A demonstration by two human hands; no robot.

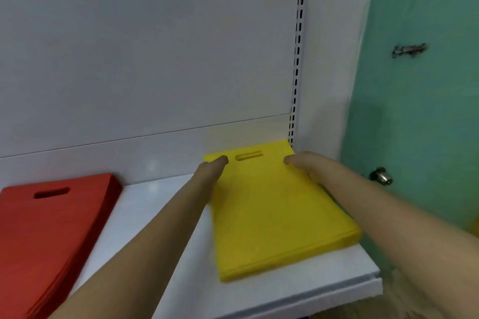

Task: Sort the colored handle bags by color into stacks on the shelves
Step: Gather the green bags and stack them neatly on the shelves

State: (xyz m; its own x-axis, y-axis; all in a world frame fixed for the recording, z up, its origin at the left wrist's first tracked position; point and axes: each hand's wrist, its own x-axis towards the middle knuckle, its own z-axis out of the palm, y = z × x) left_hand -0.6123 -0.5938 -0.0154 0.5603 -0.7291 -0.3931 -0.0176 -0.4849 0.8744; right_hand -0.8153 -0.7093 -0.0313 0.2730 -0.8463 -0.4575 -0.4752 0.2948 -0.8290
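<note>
A stack of yellow handle bags [272, 210] lies flat on the white shelf [160, 215], at its right end close to the slotted upright [296, 65]. The left hand [213, 167] rests on the stack's far left corner, just left of the handle slot [249, 156], fingers stretched out and together. The right hand [307, 164] presses the far right corner, fingers extended flat. Well to the left of the yellow stack, a stack of red handle bags [49, 228] lies on the same shelf.
</note>
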